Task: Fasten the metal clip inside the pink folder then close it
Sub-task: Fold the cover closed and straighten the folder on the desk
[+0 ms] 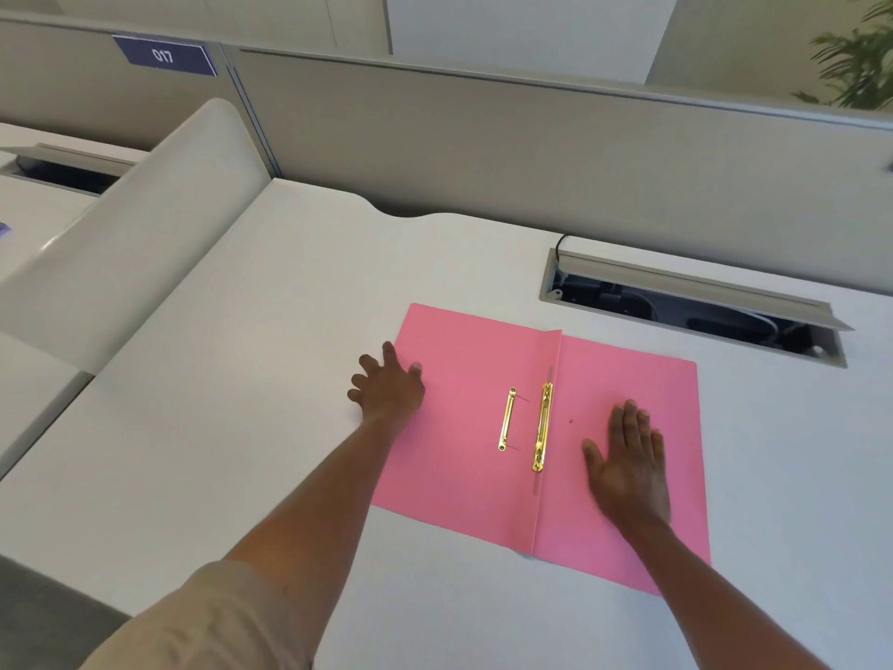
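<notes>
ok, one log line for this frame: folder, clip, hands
pink folder: open flat | loose clip bar: unfastened | left hand: at left edge | right hand: flat on right panel

The pink folder (464,427) lies open and flat on the desk (241,379), nearer the right side and a little before the far edge. Its fold runs from far to near. Along this fold sits the gold metal clip (542,427), a long narrow bar. A second, shorter gold strip (507,418) lies loose on the left flap, just beside the bar and almost parallel to it, not touching.
</notes>
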A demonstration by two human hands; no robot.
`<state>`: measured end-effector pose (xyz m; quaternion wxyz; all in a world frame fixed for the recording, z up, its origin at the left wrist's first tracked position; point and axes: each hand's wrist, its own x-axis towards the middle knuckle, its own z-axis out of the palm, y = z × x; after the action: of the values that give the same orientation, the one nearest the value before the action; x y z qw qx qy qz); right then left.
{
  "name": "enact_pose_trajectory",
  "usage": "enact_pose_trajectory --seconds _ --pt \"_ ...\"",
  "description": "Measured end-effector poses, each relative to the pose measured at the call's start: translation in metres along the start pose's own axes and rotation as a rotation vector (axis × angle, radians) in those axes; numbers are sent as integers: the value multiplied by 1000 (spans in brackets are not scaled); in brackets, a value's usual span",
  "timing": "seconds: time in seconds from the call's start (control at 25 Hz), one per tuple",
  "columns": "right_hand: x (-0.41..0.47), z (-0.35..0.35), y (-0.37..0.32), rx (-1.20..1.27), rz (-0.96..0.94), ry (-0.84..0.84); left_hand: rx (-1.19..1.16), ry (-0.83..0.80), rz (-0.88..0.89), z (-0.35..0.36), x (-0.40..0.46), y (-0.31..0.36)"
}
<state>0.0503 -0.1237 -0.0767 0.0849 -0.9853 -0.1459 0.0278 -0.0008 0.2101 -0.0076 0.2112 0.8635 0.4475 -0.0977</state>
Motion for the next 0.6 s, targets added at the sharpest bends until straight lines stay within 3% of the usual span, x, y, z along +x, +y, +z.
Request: enact_pose_trajectory --seconds 0.32,0.6 --pt "-3 2 2 6 -5 25 -205 -65 -174 -27 16 -4" --pt "1 0 3 2 -5 25 -196 82 -129 -59 -10 22"
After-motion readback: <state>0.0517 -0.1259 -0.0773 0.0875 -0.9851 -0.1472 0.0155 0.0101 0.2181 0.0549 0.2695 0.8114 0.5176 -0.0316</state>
